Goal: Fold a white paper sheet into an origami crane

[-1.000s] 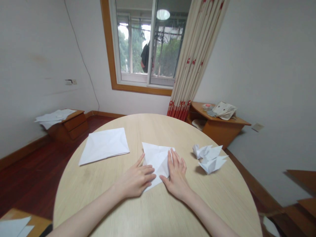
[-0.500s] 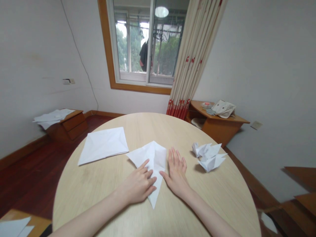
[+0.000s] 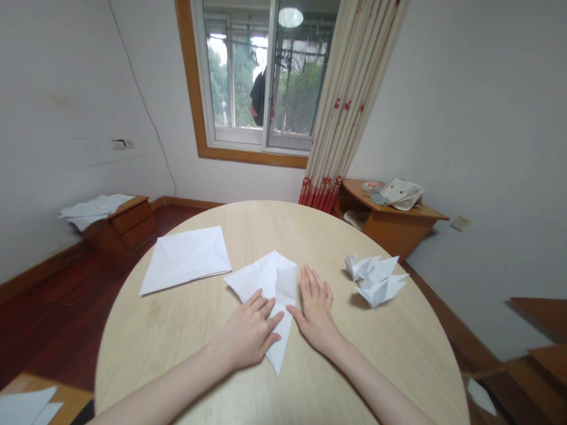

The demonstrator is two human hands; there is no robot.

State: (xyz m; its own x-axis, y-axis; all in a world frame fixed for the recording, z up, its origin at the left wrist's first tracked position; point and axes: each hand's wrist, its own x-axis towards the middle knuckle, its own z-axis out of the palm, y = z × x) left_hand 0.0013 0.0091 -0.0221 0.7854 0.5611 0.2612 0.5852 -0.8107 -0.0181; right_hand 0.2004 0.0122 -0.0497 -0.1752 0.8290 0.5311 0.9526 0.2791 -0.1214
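Note:
A folded sheet of white paper [image 3: 286,283], kite-like with a narrow point towards me, lies on the round table in front of me. Across its left and lower part rests my left hand [image 3: 252,330], fingers apart and pressing on the paper, hiding some of it. My right hand [image 3: 315,307] lies flat on the table along the paper's right edge, its thumb tip on that edge and its other fingers stretched away from me. Neither hand is closed around anything.
On the table [image 3: 177,348], a stack of white paper [image 3: 188,258] lies at the left and folded paper figures [image 3: 376,280] stand at the right. Beyond it are a corner shelf [image 3: 390,221] with a cloth bag [image 3: 402,195] and a low cabinet [image 3: 133,221] with papers.
The fingers of my left hand have shifted slightly on the paper, the index finger drawing back a little. The paper's left corner sits a bit further left. My right hand has hardly moved.

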